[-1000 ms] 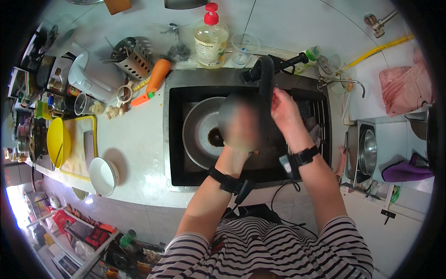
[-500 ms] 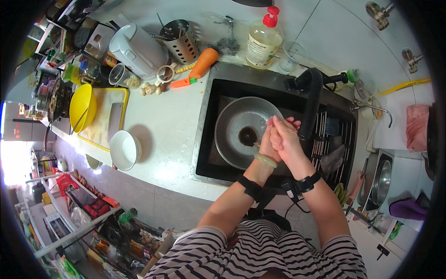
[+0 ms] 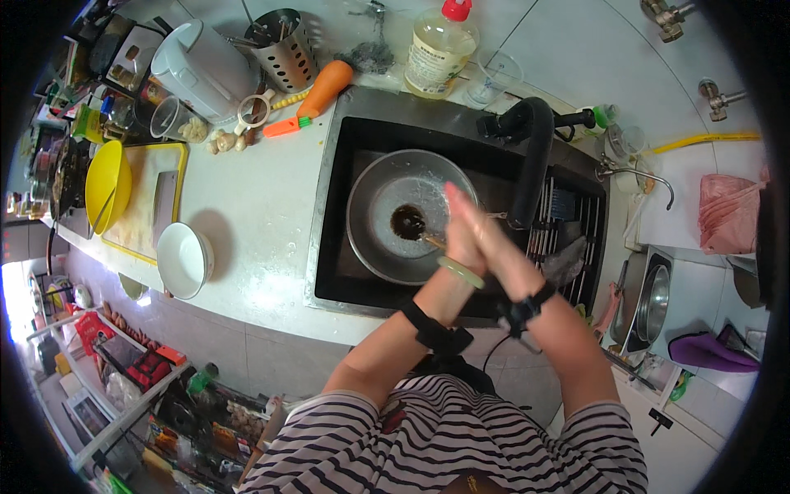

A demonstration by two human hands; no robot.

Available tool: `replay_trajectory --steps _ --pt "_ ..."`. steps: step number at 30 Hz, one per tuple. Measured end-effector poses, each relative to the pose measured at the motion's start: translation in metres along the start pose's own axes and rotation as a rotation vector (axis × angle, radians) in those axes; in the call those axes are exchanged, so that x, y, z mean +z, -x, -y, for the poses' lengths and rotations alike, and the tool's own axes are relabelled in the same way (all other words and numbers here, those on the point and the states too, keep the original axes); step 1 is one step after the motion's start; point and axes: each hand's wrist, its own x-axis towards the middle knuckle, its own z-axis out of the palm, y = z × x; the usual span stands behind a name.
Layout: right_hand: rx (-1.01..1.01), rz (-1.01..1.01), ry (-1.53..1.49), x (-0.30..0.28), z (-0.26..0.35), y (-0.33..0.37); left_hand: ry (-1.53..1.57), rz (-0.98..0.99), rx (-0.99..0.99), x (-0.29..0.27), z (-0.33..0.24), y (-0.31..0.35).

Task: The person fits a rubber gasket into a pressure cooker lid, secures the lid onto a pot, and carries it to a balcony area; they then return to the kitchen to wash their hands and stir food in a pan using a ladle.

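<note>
My left hand (image 3: 462, 239) and my right hand (image 3: 491, 236) are pressed palm to palm above the sink (image 3: 333, 206), fingers stretched out and blurred by motion. Nothing shows between them. Below and to the left, a round grey metal pan (image 3: 370, 193) sits in the basin. In it lies a dark round thing (image 3: 406, 222) with a thin light-brown handle, perhaps a pot brush; my left wrist hides the handle's end. The black faucet (image 3: 536, 165) arches just right of my fingers. A pale green bangle circles my left wrist.
Behind the sink stand a pump bottle (image 3: 440, 53) and a clear cup (image 3: 494, 78). On the left counter are a white bowl (image 3: 184, 259), a cutting board (image 3: 138, 198) with a cleaver, a yellow bowl (image 3: 109, 185) and a kettle (image 3: 202, 70). A rack (image 3: 562, 218) spans the sink's right side.
My hands have gone from clasped with bent fingers to flat, straight palms together. The whole view has shifted, so the counter and sink appear further left and slightly higher.
</note>
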Motion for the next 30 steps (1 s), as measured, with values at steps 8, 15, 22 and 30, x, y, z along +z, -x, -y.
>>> replay_trajectory --steps 8,15,22,30 --pt "-0.170 0.153 0.184 0.007 -0.033 0.023 -0.047 0.020 0.179 -0.046 0.002 -0.051" --pt "-0.039 -0.038 -0.071 -0.041 -0.045 -0.045 0.010 0.076 0.020 0.004 0.016 -0.006" --pt "-0.141 0.116 0.302 -0.014 -0.037 -0.008 0.050 -0.034 0.137 -0.023 0.007 -0.035" --pt "-0.065 -0.051 0.112 -0.049 -0.060 -0.020 0.052 0.089 -0.060 -0.020 0.016 -0.026"
